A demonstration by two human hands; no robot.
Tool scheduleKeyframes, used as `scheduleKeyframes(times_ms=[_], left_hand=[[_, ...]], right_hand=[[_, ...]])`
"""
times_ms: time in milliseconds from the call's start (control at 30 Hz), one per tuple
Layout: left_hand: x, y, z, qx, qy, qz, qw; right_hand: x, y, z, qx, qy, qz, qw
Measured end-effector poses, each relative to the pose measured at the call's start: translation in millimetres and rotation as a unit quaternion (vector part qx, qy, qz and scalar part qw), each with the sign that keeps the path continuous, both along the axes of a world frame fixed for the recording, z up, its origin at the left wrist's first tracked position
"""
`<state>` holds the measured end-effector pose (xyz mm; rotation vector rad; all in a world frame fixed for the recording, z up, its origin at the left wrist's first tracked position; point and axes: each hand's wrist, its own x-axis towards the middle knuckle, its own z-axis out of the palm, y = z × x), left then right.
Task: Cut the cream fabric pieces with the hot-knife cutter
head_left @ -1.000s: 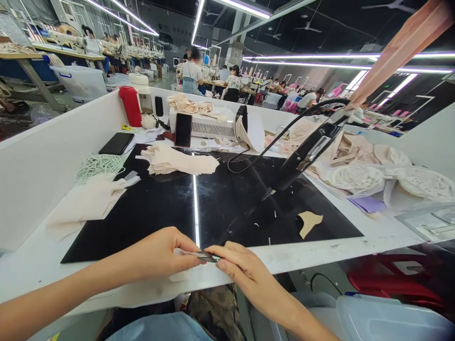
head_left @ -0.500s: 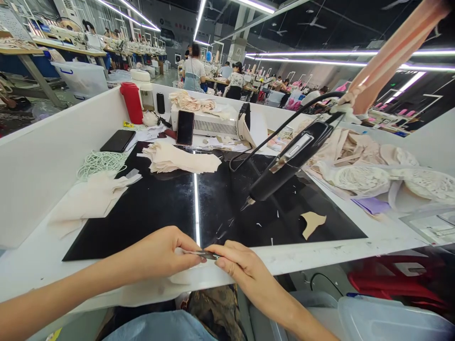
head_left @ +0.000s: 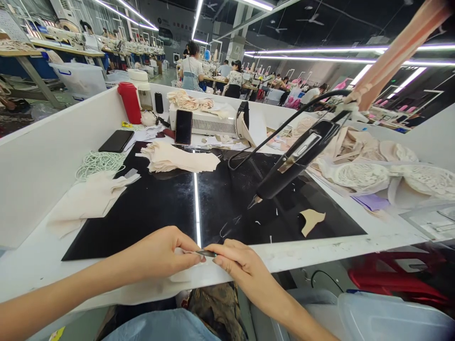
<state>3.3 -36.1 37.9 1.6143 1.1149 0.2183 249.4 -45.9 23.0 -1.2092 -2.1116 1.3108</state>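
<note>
Near the table's front edge, my two hands meet over a small object. My right hand (head_left: 236,260) is closed with thumb and forefinger on a small dark metal tool (head_left: 206,253) with a pointed end; its exact kind is too small to tell. The tool's tip reaches my left hand (head_left: 170,253), whose thumb and forefinger pinch something pale, mostly hidden by the fingers. Just beyond the hands lies a glossy black board (head_left: 149,203). Above it hangs a black corded handpiece (head_left: 284,170) with a metal tip, apart from both hands.
A stack of cream fabric pieces (head_left: 181,158) lies on the board's far side, and a beige scrap (head_left: 312,221) on its right. Pale cloth pieces (head_left: 88,196) and green cord (head_left: 99,163) sit left. Lace bras (head_left: 362,176) are heaped right. A phone (head_left: 184,127) leans behind.
The hanging handpiece has swung slightly to the right. My hands stay in nearly the same place, and the small metal tool has shifted and turned a little between them.
</note>
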Motion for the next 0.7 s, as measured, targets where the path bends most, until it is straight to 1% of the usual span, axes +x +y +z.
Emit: scheduleKeyframes(times_ms=[167, 300, 433, 700], left_hand=[[0.4, 0.3, -1.6, -0.001, -0.013, 0.002, 1.000], [1.2, 0.8, 0.2, 0.004, -0.010, 0.012, 1.000], [3.4, 2.3, 1.8, 0.004, 0.002, 0.013, 1.000], [4.5, 0.6, -0.8, 0.007, 0.003, 0.016, 1.000]], right_hand=[[0.2, 0.2, -1.4, -0.008, 0.008, -0.003, 1.000], [0.2, -0.9, -0.7, -0.020, 0.014, -0.015, 1.000], [-0.2, -0.6, 1.4, -0.011, 0.018, -0.006, 1.000], [-2.5, -0.4, 0.9, -0.001, 0.014, -0.001, 1.000]])
